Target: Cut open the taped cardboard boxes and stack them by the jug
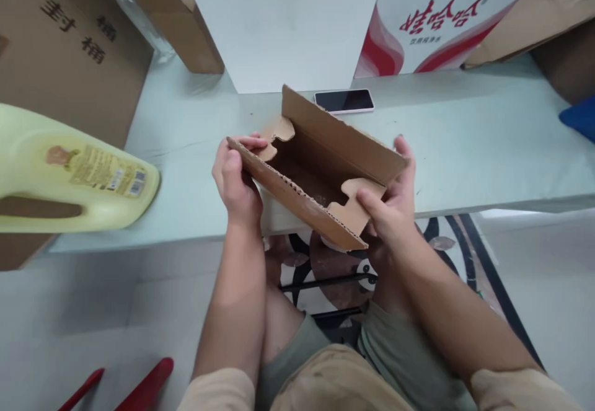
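An open brown cardboard box (pixel 297 203) is held tilted above the front edge of the table, its opening towards me. My left hand (pixel 237 178) grips its left end, with the fingers by a notched flap (pixel 280 129). My right hand (pixel 395 203) is closed on the right end, the thumb pressed on the other notched flap (pixel 356 203). The inside of the box is dark; a small pale patch shows at the bottom, too faint to name. The fingers beneath the box are partly hidden.
A smartphone (pixel 344 100) lies behind the box on the pale table (pixel 465 144). A large yellow jug (pixel 106 175) is at the left, near a big carton (pixel 69 57). At the back stand a clear bottle (pixel 142 17), a cardboard holder (pixel 190 33) and white boxes (pixel 283 26).
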The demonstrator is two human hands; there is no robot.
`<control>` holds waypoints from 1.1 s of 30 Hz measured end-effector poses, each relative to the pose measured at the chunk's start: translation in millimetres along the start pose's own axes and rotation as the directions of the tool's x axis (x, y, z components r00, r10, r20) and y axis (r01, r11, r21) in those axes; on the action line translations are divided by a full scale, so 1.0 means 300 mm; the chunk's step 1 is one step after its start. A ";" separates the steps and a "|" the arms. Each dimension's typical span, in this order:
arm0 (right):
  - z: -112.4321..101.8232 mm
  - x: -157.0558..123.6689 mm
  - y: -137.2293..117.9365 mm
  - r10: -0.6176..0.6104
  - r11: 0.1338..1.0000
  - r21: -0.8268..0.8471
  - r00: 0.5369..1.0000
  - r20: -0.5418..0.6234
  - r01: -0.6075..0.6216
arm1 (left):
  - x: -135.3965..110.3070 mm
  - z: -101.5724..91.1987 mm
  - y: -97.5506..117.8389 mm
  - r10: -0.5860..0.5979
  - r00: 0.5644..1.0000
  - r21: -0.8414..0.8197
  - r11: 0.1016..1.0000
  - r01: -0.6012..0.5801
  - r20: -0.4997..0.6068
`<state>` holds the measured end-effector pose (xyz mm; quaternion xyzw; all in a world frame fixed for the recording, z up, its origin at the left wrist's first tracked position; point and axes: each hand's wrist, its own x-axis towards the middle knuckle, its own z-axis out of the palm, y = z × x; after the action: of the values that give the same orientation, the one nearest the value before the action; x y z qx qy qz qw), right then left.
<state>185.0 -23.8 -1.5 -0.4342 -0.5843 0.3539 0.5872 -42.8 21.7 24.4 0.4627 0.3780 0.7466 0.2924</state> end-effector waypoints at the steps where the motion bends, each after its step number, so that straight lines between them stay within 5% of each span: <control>1: -0.014 0.002 -0.005 -0.017 1.000 -0.004 1.000 0.000 0.017 | -0.004 0.008 -0.008 0.016 1.000 0.031 0.999 -0.017 0.016; 8: -0.101 0.008 -0.020 -0.203 0.978 -0.017 0.970 0.131 0.207 | 0.013 0.086 -0.062 0.017 0.997 0.155 0.987 -0.028 0.073; 16: -0.152 0.035 -0.022 -0.291 0.956 0.105 0.925 0.244 0.273 | 0.034 0.152 -0.118 -0.059 0.985 0.075 0.996 0.047 0.163; 33: -0.194 0.030 -0.029 -0.241 0.967 -0.014 0.927 0.289 0.255 | 0.032 0.157 -0.121 -0.086 0.966 0.187 0.981 0.040 0.245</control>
<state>242.7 -24.5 13.4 -0.3161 -0.7217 0.3207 0.5257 -0.7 62.9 12.0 0.5662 0.4186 0.6346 0.3185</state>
